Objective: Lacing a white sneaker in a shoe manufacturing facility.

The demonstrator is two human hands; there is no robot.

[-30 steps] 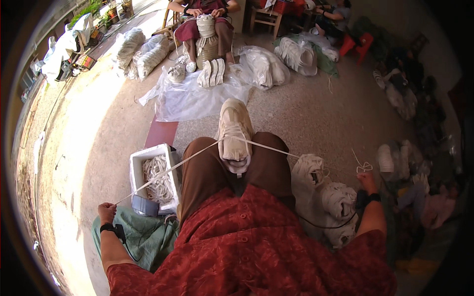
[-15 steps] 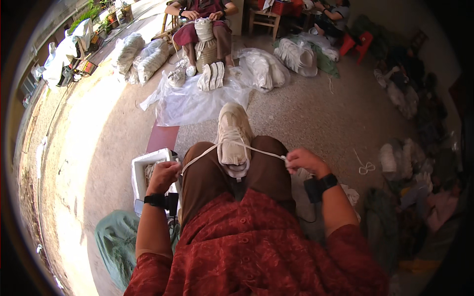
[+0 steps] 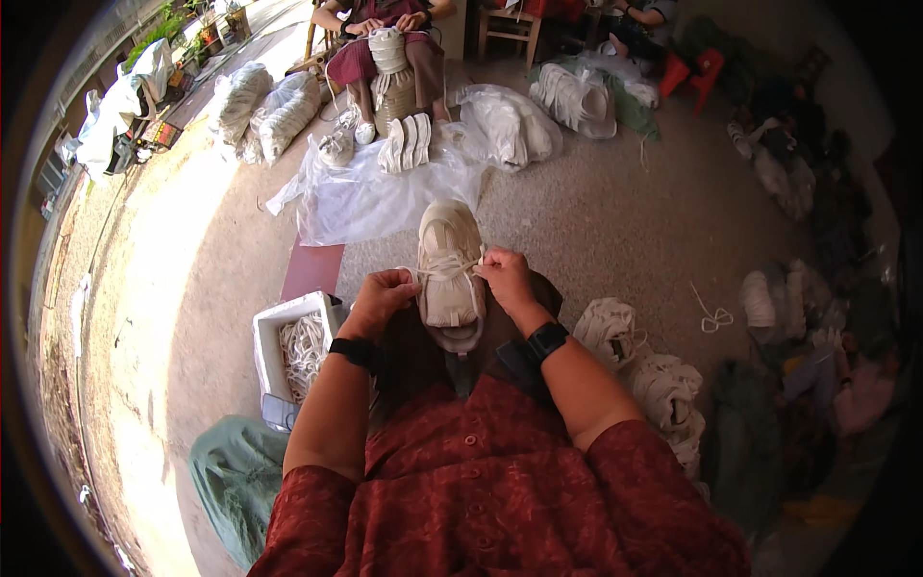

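Observation:
A cream sneaker (image 3: 450,300) rests between my knees with its toe pointing away from me. Its shoelace (image 3: 444,265) crosses the tongue and runs out to both sides. At the shoe's left side, my left hand (image 3: 386,291) pinches one part of the lace close to the eyelets. My right hand (image 3: 505,273) is closed on the lace at the right side, fingertips against the upper. Both hands sit near the shoe, and the exact lace ends in the fingers are too small to make out.
A white box (image 3: 274,338) of loose laces stands left of my legs, beside a green cloth bundle (image 3: 236,471). More shoes (image 3: 663,385) lie to my right. Ahead, a plastic sheet (image 3: 356,207) carries shoes before a seated person (image 3: 389,48). A loose lace (image 3: 711,315) lies on the floor.
Both hands have come inward from wide apart to the sides of the shoe. The lace, stretched out taut before, is now gathered close to the shoe.

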